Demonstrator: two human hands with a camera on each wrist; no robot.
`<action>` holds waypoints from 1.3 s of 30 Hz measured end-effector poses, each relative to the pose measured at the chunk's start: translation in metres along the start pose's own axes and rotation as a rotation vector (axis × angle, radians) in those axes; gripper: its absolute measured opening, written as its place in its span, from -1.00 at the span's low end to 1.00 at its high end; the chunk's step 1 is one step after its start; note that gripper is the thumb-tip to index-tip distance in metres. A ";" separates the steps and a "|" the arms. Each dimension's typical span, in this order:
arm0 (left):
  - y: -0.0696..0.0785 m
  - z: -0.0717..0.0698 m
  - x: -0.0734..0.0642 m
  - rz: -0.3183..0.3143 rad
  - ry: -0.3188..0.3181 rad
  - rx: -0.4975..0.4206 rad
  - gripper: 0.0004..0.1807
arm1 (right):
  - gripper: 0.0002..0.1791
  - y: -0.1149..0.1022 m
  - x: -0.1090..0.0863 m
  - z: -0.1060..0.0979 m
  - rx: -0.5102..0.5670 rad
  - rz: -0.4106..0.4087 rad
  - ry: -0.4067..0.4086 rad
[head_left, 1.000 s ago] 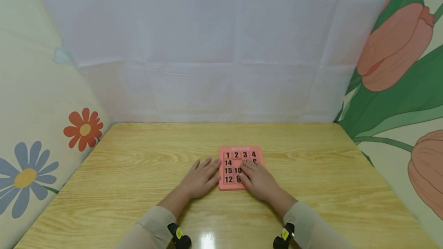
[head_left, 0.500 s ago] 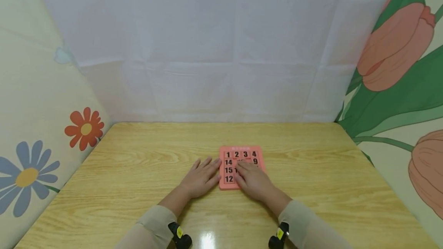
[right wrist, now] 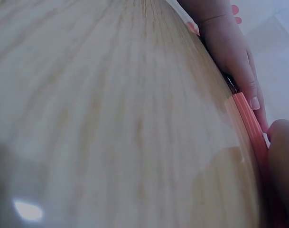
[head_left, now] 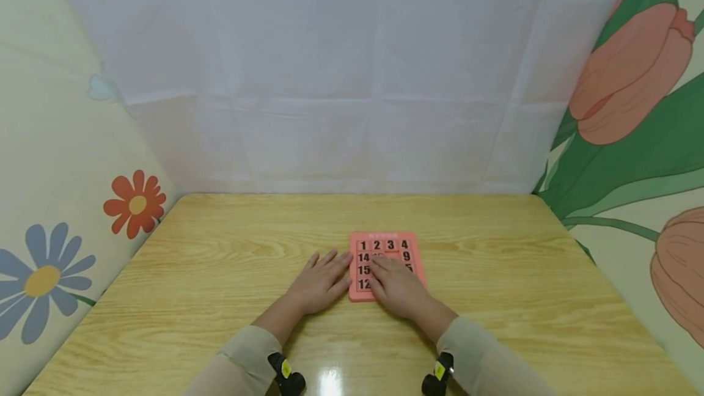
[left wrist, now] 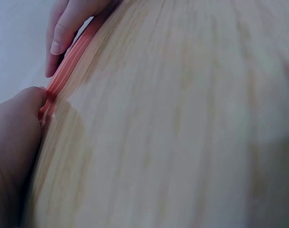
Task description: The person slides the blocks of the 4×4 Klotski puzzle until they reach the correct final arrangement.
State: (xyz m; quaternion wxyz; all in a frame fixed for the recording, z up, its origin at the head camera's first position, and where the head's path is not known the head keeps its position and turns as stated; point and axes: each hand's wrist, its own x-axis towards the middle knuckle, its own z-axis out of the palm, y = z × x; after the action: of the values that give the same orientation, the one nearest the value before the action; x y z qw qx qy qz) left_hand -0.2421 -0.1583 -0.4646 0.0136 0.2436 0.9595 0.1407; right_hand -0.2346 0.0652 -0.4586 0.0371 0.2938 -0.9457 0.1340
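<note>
A pink number sliding puzzle [head_left: 392, 245] lies flat on the table, its tiles marked with black numerals. 1, 2, 3 and 4 fill the top row, and a bare slot shows under the 3. Along the puzzle's left side rests my left hand [head_left: 319, 286], fingers extended, with fingertips and thumb at the frame's edge. My right hand [head_left: 400, 286] lies over the lower middle, its extended fingers touching the tiles near the 14 and hiding several others. In the left wrist view, my left thumb [left wrist: 32, 102] meets the ridged pink side [left wrist: 73, 61].
The puzzle sits on a wood-grain table [head_left: 220, 243]. A white cloth [head_left: 308, 78] hangs behind the table's far edge. Flower-printed cloths stand at the left [head_left: 49, 139] and right [head_left: 621, 176]. A black wrist camera [head_left: 286, 374] is strapped to each sleeve.
My right hand has moved left across the puzzle, and a second-row tile has slid left beside the 14. The bare slot is now under the 3. My left hand stays in place.
</note>
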 end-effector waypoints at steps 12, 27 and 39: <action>-0.001 0.002 0.000 -0.012 -0.007 -0.007 -0.35 | -0.46 0.015 -0.012 -0.002 0.060 0.084 0.044; -0.002 0.001 0.000 -0.001 0.004 -0.006 -0.34 | -0.44 0.036 -0.026 -0.007 0.045 0.163 0.082; 0.000 0.002 0.000 0.001 0.007 -0.005 -0.34 | -0.44 0.027 -0.022 -0.007 0.080 0.151 0.055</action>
State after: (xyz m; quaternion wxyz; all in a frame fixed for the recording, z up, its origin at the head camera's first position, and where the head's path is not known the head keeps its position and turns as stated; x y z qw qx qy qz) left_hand -0.2425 -0.1580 -0.4666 0.0108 0.2437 0.9591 0.1438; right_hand -0.2319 0.1005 -0.4611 0.0411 0.2192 -0.9577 0.1819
